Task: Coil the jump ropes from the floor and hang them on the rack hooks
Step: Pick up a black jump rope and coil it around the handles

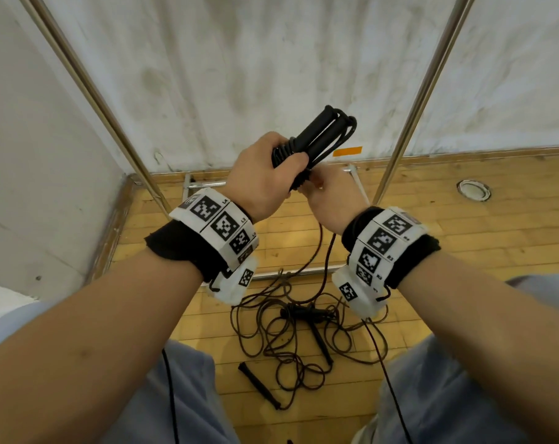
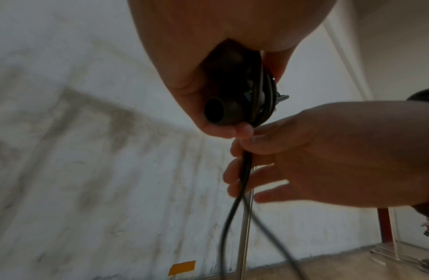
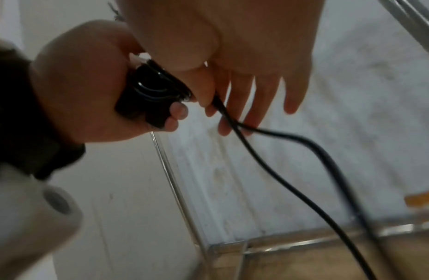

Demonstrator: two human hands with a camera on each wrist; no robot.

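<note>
Stained white wall [image 1: 271,59] and a wooden floor [image 1: 464,251] back the scene, with the chrome rack uprights [image 1: 432,75] rising on both sides of the raised hands. Left hand [image 1: 262,177] is held up with its back to the head camera, fingers [image 2: 244,130] curled tight round a black jump rope [image 1: 316,136]: two handles and several coiled turns, the handle ends jutting up and away beyond the fingers. Right hand [image 1: 329,197] sits just beside and below it, thumb and forefinger pinching the cord where it leaves the bundle, the other fingers loosely extended. Two strands hang down from that pinch. Far below the fingers, more jump ropes [image 1: 297,334] lie tangled on the floor.
</note>
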